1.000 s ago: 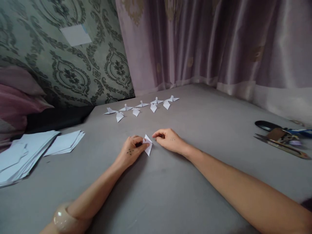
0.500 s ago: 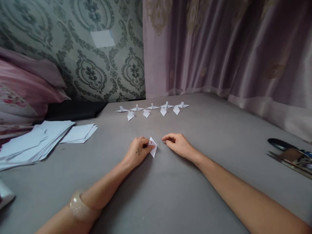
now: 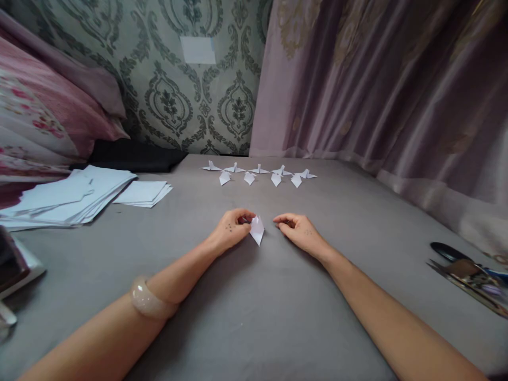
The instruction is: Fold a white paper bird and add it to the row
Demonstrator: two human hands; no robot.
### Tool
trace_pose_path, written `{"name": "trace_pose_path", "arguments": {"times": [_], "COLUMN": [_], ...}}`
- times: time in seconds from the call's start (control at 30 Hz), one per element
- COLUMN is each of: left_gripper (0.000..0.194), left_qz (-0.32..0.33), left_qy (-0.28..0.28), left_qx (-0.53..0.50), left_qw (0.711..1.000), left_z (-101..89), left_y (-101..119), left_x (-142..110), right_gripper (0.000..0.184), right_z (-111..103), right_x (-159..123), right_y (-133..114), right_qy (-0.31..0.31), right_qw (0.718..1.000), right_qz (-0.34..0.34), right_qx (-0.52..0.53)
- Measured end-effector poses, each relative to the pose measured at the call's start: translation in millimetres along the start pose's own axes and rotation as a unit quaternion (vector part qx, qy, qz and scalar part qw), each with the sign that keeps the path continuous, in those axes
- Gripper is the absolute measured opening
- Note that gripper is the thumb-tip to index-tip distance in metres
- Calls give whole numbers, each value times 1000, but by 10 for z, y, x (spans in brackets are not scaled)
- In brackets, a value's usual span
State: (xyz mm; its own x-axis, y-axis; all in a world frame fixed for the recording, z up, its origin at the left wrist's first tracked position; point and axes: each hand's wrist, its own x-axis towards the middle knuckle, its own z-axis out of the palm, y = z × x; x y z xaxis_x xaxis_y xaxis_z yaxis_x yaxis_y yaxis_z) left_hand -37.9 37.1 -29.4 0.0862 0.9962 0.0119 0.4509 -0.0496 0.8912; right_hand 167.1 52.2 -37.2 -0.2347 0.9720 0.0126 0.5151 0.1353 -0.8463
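Note:
Pinched at its left edge by my left hand [image 3: 232, 228], a small folded white paper [image 3: 257, 230] points one tip toward me. Its outline is like a kite, and my left fingers and thumb hide part of that edge. My right hand [image 3: 299, 231] rests to the right of the paper, a short gap away. Its fingers are loosely bent with the thumb apart, and they hold nothing. Beyond both hands stand several folded paper cranes [image 3: 259, 169] in a back row, with several kite-shaped paper pieces [image 3: 276, 180] just in front of them.
On the left lie a stack of large white sheets [image 3: 71, 196] and a smaller stack of paper [image 3: 143, 193]. A dark-screened device [image 3: 11, 259] sits at the left edge. Scissors [image 3: 448, 270] and other small items lie at the right. Curtains [image 3: 325, 95] border the grey surface [image 3: 254, 317].
My view has shifted, showing more of the left side. My left thumb has slid from across the folded paper to its edge, so more of the paper shows. My right hand remains empty.

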Motion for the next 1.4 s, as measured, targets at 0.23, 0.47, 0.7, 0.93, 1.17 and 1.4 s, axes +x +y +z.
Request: {"name": "trace_pose_path", "arguments": {"times": [0.23, 0.47, 0.7, 0.93, 1.17, 1.4], "left_gripper": [34, 35, 35, 35, 37, 27], "left_qz": [-67, -81, -70, -33, 2, 65], "left_qy": [153, 221, 224, 161, 33, -29], "left_qx": [-113, -179, -199, -183, -78, 8], "left_qw": [980, 955, 952, 969, 996, 997], "left_z": [-140, -173, -165, -123, -89, -18], "left_y": [19, -99, -115, -113, 58, -74], "left_x": [42, 111, 120, 134, 13, 53], "right_gripper": [29, 30, 33, 32, 30, 23], "right_z": [1, 13, 35, 78, 80, 73], "right_x": [-21, -36, -15, 3, -6, 28], "right_y": [-38, -135, -122, -107, -135, -75], "right_qy": [1, 15, 8, 13, 21, 15], "right_qw": [1000, 998, 997, 998, 999, 1000], "right_qz": [16, 60, 77, 62, 40, -2], "right_qx": [7, 6, -5, -16, -17, -9]}}
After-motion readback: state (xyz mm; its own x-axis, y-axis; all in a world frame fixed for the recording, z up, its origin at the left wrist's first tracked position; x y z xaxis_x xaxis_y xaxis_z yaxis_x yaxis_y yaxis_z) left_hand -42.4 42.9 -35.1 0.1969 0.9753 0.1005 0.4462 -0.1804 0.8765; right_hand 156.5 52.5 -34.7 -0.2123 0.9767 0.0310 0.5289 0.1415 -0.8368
